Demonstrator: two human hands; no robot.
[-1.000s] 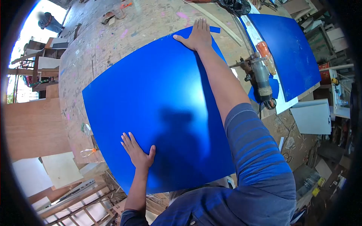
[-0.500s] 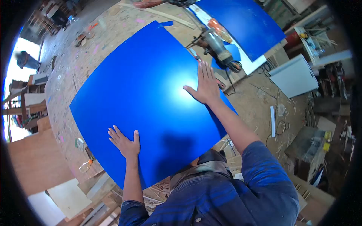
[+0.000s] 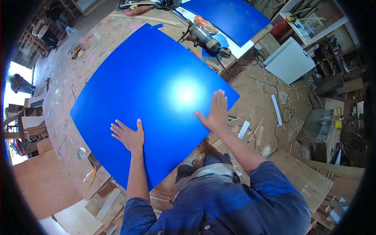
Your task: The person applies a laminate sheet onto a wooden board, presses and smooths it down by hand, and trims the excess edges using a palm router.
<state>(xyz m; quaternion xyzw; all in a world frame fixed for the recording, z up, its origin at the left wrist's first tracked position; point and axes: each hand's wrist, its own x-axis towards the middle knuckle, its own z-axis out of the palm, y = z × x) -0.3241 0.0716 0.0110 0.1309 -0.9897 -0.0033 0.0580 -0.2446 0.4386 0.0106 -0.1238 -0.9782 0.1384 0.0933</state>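
A large glossy blue sheet [image 3: 156,78] lies on the worn wooden table [image 3: 62,113], with its lower corner past the table's near edge. Flat on the sheet's lower left part rests my left hand [image 3: 130,136], fingers spread and thumb apart. My right hand [image 3: 215,113] is over the sheet's lower right edge, fingers stretched out; whether the palm touches is hard to tell. Neither hand is wrapped round anything. Beyond the sheet's upper right edge lies a power tool [image 3: 205,38] with a cord.
Another blue sheet [image 3: 231,17] lies at the back right. A white panel [image 3: 290,60] leans on the right. Wood strips [image 3: 258,135] and cords litter the floor. A plastic bottle [image 3: 90,177] sits at the table's left edge. Several people are at the far left.
The view has turned and shifted right. My right hand has slid from the sheet's far corner down toward its near right edge. My left hand stays on the lower left part, fingers spread.
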